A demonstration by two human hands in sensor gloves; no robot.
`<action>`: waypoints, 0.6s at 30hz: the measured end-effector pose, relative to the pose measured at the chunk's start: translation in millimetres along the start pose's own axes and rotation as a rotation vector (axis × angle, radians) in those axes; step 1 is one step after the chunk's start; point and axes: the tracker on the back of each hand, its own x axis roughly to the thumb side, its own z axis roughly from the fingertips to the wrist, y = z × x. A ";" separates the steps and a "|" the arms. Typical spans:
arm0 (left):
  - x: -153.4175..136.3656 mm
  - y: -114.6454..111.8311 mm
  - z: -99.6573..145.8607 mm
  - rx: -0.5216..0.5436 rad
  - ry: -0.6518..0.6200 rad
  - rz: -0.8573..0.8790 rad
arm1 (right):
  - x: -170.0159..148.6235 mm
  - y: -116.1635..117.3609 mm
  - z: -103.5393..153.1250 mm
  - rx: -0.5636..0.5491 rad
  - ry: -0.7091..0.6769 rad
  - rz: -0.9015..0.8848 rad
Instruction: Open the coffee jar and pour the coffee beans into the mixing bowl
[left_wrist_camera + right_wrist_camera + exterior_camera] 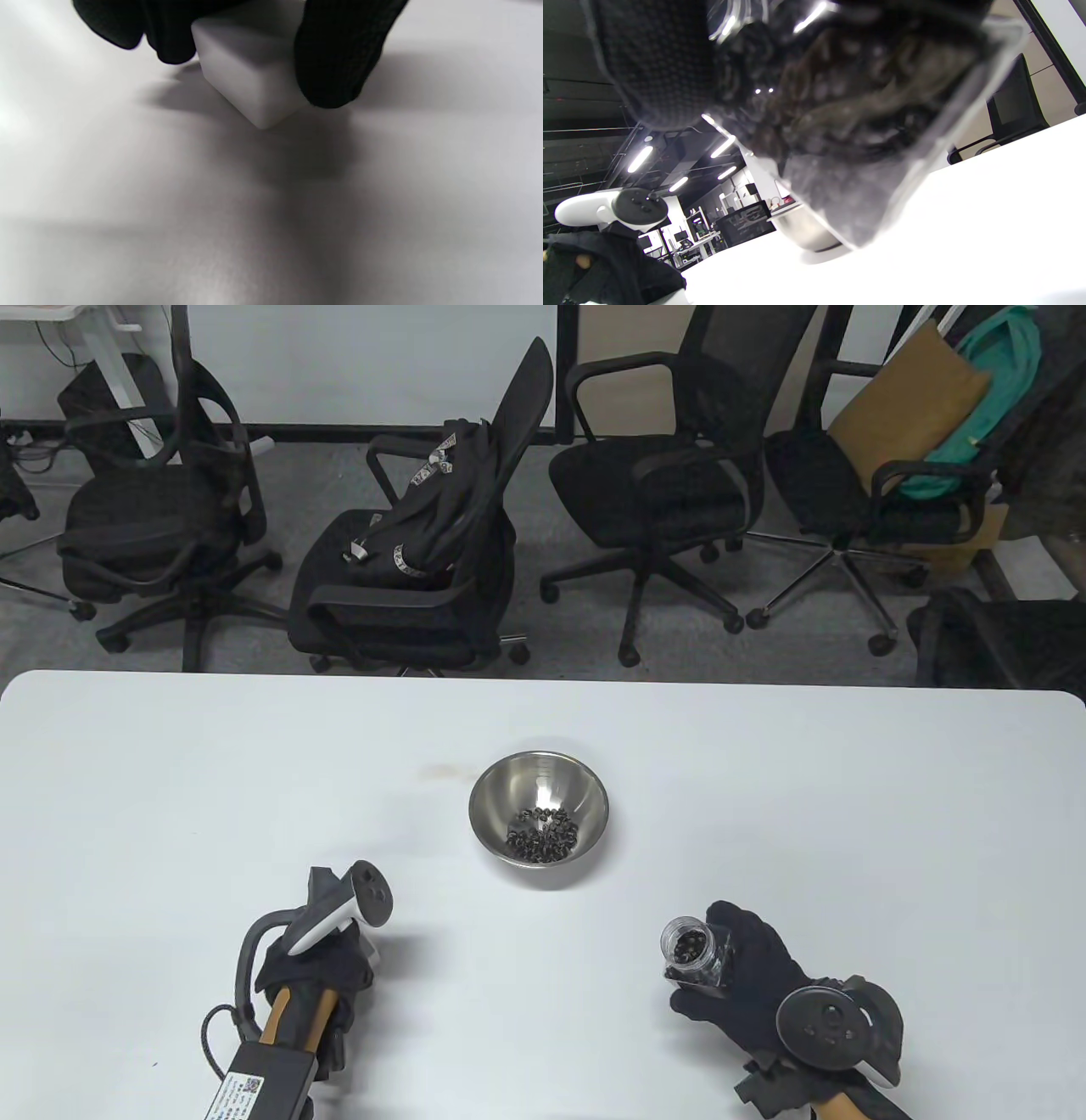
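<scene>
The white tabletop (170, 780) spreads out under me, and the steel mixing bowl (585, 793) sits mid-table with a small heap of coffee beans (540, 836) in its bottom. Down at the near right, well apart from the bowl, my right hand (747, 984) wraps around the open coffee jar (694, 952), mouth up and tilted a little, beans showing dark through the glass. Over on the near left, my left hand (318, 976) is low at the tabletop, and its fingers (335, 55) pinch the white lid (250, 72), a squarish block, one corner just above or touching the surface.
</scene>
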 end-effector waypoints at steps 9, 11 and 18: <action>51.9 44.5 55.1 0.182 -0.365 0.187 | 1.2 7.1 -0.8 0.029 0.005 0.036; 72.3 50.1 67.7 0.217 -0.517 0.257 | 2.1 11.4 -2.0 0.047 0.005 0.050; 150.0 57.2 112.2 0.252 -0.909 0.473 | 8.5 25.1 -6.4 0.093 0.005 0.093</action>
